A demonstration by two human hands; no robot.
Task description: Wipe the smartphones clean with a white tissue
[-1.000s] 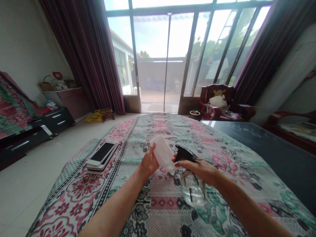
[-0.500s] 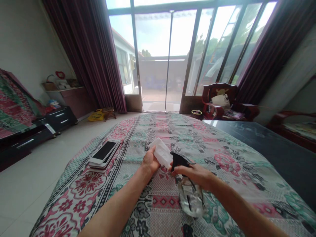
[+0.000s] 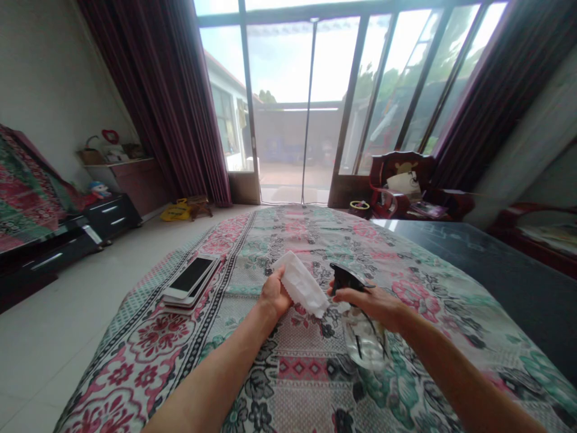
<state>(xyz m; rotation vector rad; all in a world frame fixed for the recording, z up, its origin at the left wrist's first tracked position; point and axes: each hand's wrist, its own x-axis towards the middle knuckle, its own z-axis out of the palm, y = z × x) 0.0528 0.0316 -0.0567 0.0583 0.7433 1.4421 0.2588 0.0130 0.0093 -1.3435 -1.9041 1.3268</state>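
Observation:
My left hand holds a folded white tissue over the middle of the patterned cloth; its thumb lies on the near edge and the other fingers are hidden beneath. To the right, my right hand is wrapped round the neck of a clear spray bottle with a black trigger head. Clear liquid and a dark tube show inside the bottle. Its nozzle points left toward the tissue, with a gap between them. Left of my hands lies a stack of smartphones, the top one white with a dark screen.
A flowered cloth covers the table under my hands. Beyond its right edge stretches a dark, shiny tabletop. A carved wooden chair stands at the back right, and low black drawers at the left. Glass doors are straight ahead.
My right hand has moved right and slightly up with the spray bottle, away from the tissue, so the tissue's lower end now shows. My left hand has stayed in place.

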